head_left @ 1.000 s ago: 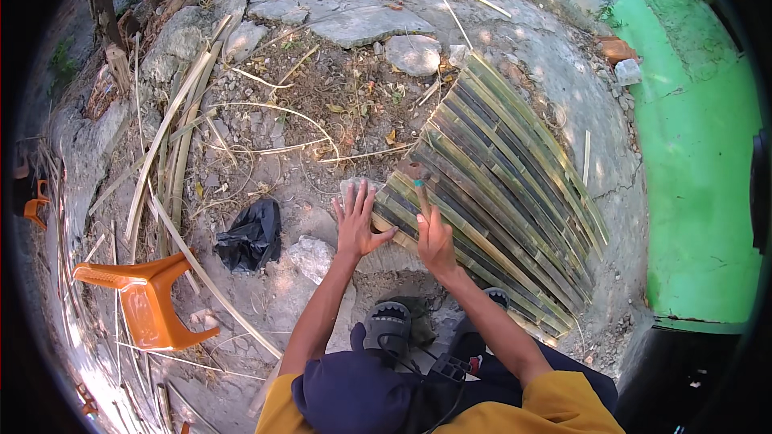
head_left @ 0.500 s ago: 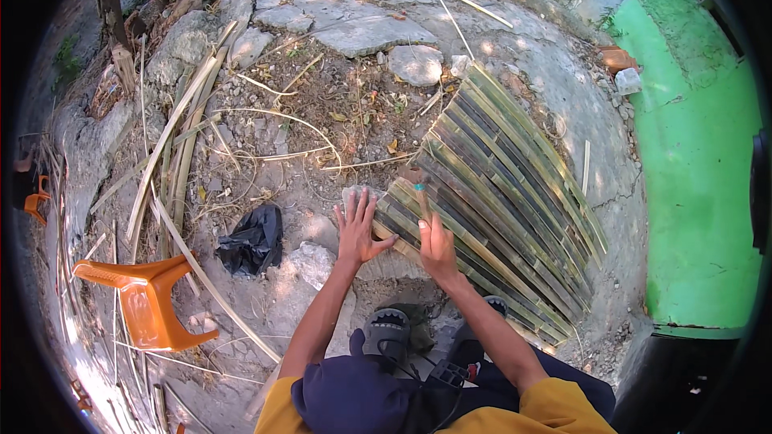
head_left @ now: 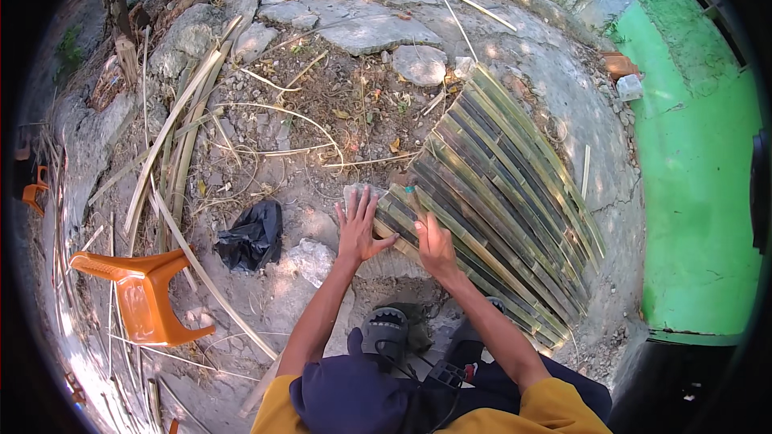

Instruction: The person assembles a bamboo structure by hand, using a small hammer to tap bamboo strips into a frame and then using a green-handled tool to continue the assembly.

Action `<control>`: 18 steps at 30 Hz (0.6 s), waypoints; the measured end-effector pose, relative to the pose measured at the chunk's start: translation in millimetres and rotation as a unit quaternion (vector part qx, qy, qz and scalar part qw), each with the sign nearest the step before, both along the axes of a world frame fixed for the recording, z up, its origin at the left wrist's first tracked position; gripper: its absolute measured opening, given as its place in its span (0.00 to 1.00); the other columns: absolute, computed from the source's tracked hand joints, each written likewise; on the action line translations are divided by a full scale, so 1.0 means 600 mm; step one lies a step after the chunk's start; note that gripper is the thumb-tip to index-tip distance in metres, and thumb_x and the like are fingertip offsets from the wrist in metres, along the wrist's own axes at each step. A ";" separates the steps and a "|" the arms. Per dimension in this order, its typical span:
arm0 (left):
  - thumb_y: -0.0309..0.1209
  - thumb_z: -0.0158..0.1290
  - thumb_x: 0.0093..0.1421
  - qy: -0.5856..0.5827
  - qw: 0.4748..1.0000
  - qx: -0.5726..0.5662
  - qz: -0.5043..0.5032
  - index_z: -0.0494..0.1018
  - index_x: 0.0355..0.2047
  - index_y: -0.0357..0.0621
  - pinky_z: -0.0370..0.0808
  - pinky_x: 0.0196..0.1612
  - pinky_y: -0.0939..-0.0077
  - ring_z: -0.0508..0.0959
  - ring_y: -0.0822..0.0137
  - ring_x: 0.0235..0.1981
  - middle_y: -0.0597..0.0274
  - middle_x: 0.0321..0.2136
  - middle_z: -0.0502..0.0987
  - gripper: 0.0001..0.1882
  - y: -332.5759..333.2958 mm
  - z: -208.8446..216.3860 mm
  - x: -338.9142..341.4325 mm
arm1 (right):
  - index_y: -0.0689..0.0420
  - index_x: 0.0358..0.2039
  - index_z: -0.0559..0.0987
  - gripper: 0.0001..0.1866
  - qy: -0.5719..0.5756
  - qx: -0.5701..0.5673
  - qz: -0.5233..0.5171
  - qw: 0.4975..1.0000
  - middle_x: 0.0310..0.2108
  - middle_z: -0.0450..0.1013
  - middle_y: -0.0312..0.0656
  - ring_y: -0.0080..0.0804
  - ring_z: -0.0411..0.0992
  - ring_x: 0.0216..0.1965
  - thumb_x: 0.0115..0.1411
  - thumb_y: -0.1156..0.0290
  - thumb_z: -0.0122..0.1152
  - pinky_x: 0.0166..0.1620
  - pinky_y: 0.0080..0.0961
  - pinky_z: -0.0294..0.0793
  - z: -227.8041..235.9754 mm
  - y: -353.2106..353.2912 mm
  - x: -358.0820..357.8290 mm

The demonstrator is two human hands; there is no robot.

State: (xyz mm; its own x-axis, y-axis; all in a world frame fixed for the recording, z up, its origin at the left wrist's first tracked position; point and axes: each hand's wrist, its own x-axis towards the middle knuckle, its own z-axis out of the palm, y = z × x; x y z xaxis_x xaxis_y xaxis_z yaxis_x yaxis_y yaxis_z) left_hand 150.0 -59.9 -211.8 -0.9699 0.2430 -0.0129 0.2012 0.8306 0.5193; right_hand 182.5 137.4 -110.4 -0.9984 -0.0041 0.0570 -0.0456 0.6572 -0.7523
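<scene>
A panel of split bamboo slats (head_left: 498, 201), green and brown, lies side by side in a fan shape on the ground before me. My left hand (head_left: 360, 229) rests flat at its near left edge. The fingers are spread toward a pale stone slab, and the thumb lies across the outermost slat. Just to the right, my right hand (head_left: 435, 247) is closed round the wooden handle of a hammer (head_left: 416, 204), held over the slats. A teal patch shows near the top of the handle; the hammer's head is hard to make out against the bamboo.
An orange plastic chair (head_left: 145, 297) lies tipped over at the left. Nearby are a black plastic bag (head_left: 251, 235), a pale rock (head_left: 311, 262) and long loose bamboo strips (head_left: 181, 133). A green wall (head_left: 696, 185) borders the right side. My sandalled feet (head_left: 386, 336) are close below.
The hammer's head end has shifted slightly left and down, closer to the left edge slats, with the right hand moving a little left. My left hand stays in place.
</scene>
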 end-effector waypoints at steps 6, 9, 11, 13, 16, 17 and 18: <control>0.67 0.64 0.48 0.005 1.000 0.010 -0.006 0.54 0.76 0.45 0.35 0.75 0.27 0.42 0.46 0.80 0.54 0.79 0.47 0.64 0.011 0.003 0.002 | 0.61 0.44 0.69 0.15 -0.112 0.138 0.038 0.983 0.25 0.76 0.68 0.74 0.76 0.33 0.75 0.59 0.49 0.35 0.65 0.73 -0.066 0.023 0.027; 0.67 0.64 0.48 -0.003 1.000 0.007 -0.006 0.54 0.76 0.45 0.36 0.75 0.27 0.41 0.45 0.80 0.54 0.79 0.47 0.64 0.005 -0.001 0.001 | 0.60 0.42 0.69 0.16 -0.137 0.129 0.029 0.982 0.26 0.76 0.68 0.74 0.76 0.32 0.75 0.58 0.49 0.35 0.66 0.72 -0.067 0.016 0.029; 0.67 0.64 0.47 -0.004 1.000 0.001 -0.006 0.54 0.76 0.45 0.36 0.75 0.27 0.41 0.45 0.80 0.54 0.79 0.46 0.64 0.001 -0.002 0.002 | 0.61 0.43 0.69 0.16 -0.144 0.115 0.029 0.982 0.25 0.76 0.67 0.73 0.76 0.32 0.75 0.58 0.50 0.35 0.65 0.72 -0.054 0.019 0.019; 0.68 0.64 0.47 0.002 1.000 0.003 -0.006 0.54 0.76 0.45 0.36 0.75 0.27 0.41 0.45 0.80 0.54 0.79 0.47 0.64 -0.001 -0.005 0.004 | 0.62 0.43 0.70 0.17 -0.151 0.098 0.029 0.983 0.25 0.76 0.67 0.72 0.77 0.31 0.75 0.58 0.50 0.34 0.64 0.72 -0.040 0.008 0.015; 0.68 0.64 0.47 0.008 1.000 0.000 -0.004 0.54 0.76 0.45 0.36 0.75 0.27 0.42 0.46 0.80 0.54 0.79 0.47 0.64 0.005 -0.001 0.000 | 0.64 0.45 0.70 0.17 0.023 0.048 0.002 0.999 0.24 0.75 0.66 0.70 0.77 0.30 0.75 0.58 0.52 0.33 0.63 0.72 -0.032 0.008 0.022; 0.68 0.64 0.47 0.008 1.000 0.001 -0.006 0.54 0.76 0.45 0.36 0.75 0.27 0.42 0.46 0.80 0.54 0.79 0.47 0.64 0.006 -0.001 -0.002 | 0.64 0.46 0.71 0.18 0.015 0.050 -0.006 0.999 0.24 0.75 0.66 0.70 0.77 0.30 0.75 0.59 0.52 0.33 0.63 0.72 -0.036 0.009 0.024; 0.68 0.64 0.47 0.009 1.000 0.001 -0.004 0.53 0.76 0.45 0.36 0.75 0.27 0.42 0.46 0.80 0.54 0.79 0.47 0.64 0.006 0.000 -0.003 | 0.65 0.47 0.71 0.18 0.007 0.052 -0.013 0.999 0.24 0.75 0.66 0.70 0.77 0.31 0.75 0.59 0.52 0.33 0.63 0.72 -0.037 0.009 0.026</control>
